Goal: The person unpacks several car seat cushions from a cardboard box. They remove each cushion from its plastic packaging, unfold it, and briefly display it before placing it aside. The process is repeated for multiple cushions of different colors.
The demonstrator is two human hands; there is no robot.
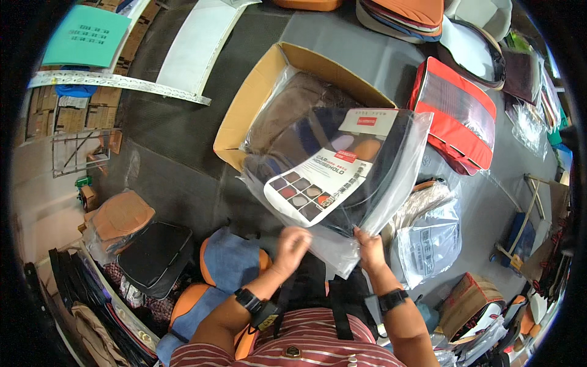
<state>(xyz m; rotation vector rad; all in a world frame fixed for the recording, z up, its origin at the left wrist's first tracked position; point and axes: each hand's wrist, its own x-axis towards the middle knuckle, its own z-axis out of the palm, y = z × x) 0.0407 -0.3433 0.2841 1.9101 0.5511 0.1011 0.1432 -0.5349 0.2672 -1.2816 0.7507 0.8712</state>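
1. From here I see a plastic bag (396, 165), clear, with a printed card (324, 174) inside, mid-frame, overlapping the open cardboard box (243, 116).
2. The right hand (370, 249), below centre, pinches the bag's lower part, fingers closed.
3. The left hand (292, 249), near the bag's lower edge, is loosely curled; I cannot tell whether it grips anything.
4. A red case (431, 92) lies upper right.

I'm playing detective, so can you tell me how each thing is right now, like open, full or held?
Cardboard box: open, partly filled.
Brown bundle: inside the box, plastic-wrapped.
Clear bag: filled, held; sealed or not, can't tell.
Printed card: inside the clear bag.
Right hand: fingers gripping the clear bag.
Left hand: blurred, fingers curled by the bag's edge.
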